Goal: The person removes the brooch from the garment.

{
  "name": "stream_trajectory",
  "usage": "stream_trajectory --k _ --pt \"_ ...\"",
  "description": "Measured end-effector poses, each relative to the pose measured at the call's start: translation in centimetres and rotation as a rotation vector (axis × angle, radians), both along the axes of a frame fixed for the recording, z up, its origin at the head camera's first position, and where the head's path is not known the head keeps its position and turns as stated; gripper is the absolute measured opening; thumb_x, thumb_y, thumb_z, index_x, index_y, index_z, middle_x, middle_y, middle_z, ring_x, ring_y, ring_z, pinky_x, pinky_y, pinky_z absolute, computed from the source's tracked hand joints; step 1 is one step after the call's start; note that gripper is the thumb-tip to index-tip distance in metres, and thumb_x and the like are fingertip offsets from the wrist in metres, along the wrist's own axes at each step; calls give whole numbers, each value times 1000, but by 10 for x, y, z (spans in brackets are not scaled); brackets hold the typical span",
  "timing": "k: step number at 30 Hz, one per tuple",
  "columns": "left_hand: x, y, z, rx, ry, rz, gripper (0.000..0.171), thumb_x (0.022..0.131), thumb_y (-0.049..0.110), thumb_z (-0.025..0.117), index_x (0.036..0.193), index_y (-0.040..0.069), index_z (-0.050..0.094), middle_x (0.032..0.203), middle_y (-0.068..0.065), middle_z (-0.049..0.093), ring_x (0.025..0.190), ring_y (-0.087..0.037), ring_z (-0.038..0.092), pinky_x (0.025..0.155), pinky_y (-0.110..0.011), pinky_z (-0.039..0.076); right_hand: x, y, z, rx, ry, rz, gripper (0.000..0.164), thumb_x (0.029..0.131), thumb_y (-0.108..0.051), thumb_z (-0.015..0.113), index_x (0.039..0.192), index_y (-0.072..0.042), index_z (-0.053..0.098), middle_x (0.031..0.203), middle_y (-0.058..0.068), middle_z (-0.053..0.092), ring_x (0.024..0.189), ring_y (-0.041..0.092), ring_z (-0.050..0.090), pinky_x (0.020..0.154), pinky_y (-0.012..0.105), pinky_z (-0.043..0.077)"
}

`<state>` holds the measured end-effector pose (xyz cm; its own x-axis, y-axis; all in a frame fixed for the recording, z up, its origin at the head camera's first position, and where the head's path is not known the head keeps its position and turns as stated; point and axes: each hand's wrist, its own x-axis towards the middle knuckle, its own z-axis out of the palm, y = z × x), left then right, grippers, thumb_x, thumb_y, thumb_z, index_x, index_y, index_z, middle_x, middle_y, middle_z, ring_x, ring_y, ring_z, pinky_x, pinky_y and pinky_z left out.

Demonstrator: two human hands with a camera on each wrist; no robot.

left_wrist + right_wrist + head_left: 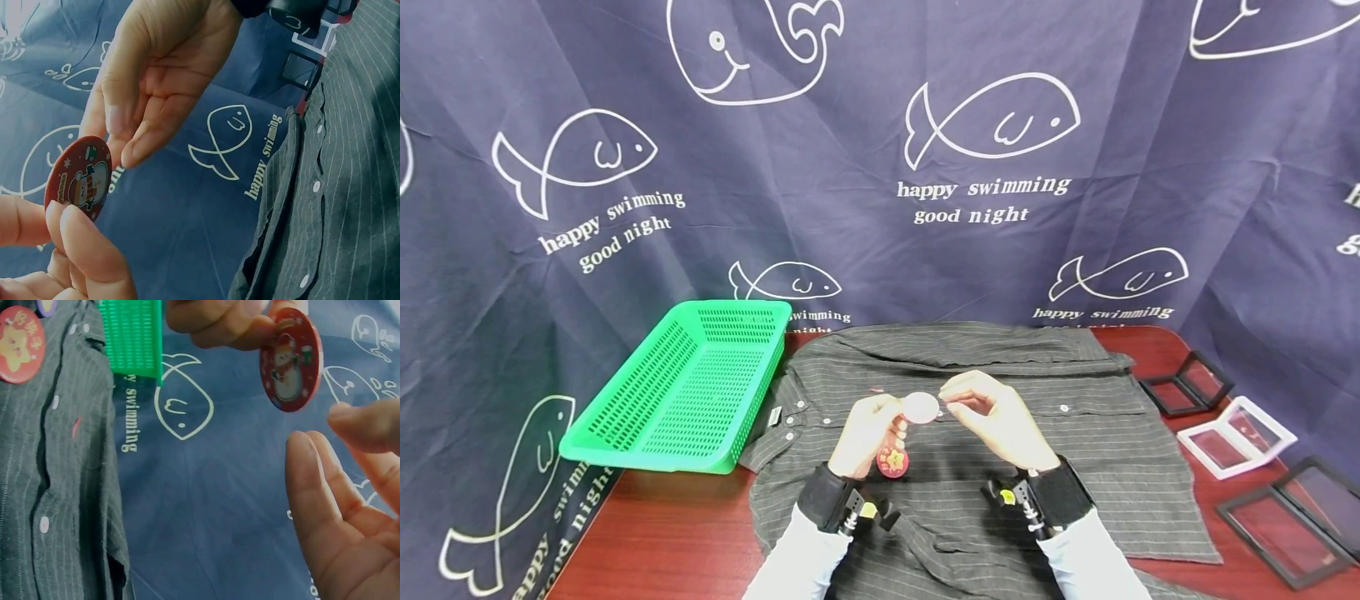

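My left hand (871,429) pinches the edge of a round red badge (84,178) printed with a snowman, held up over a dark striped shirt (1000,492). In the head view this badge (921,407) looks pale with glare. My right hand (996,417) is just to the right of it; in the right wrist view its fingertips (306,456) and thumb are apart, with nothing between them. A red badge with a yellow star (892,462) lies on the shirt below my left hand. Part of a purple-rimmed round thing (47,306) shows on the shirt in the right wrist view.
A green plastic basket (760,417) stands at the left of the red-brown table (677,533). Along the right edge are a small black frame (1187,387), a white frame (1236,437) and a larger black frame (1292,525). A blue curtain (850,208) hangs behind.
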<state>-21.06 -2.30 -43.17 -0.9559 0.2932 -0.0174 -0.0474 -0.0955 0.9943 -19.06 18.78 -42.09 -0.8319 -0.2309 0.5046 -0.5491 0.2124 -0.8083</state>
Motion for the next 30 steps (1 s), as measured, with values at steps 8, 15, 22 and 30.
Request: stream_trajectory --k 8,15,22,30 --pt "1 -2 2 -6 52 -9 20 97 5 52 94 -14 58 66 5 56 57 -3 55 56 -17 51 3 3 11 -68 -92 -79 20 89 -1 68 108 2 67 96 -8 70 83 6 68 74 18 55" --pt "3 -2 4 -14 187 -51 26 97 4 54 101 -22 56 72 3 59 65 -3 58 63 -18 53 4 -4 18 -109 -95 -83 23 88 1 67 112 2 66 98 -9 70 86 6 67 74 17 54" --pt "5 -2 3 -87 307 -63 21 98 4 54 99 -16 60 78 -26 61 67 -2 58 65 -19 54 4 -16 16 -100 -101 -86 25 89 0 68 113 3 65 98 19 70 81 3 66 71 17 53" --pt "6 -3 3 -103 418 -87 18 97 1 54 97 -16 59 80 -37 59 66 1 57 64 -18 54 4 -20 11 -52 -106 -78 22 88 -1 68 109 5 67 89 20 70 74 1 64 65 18 52"
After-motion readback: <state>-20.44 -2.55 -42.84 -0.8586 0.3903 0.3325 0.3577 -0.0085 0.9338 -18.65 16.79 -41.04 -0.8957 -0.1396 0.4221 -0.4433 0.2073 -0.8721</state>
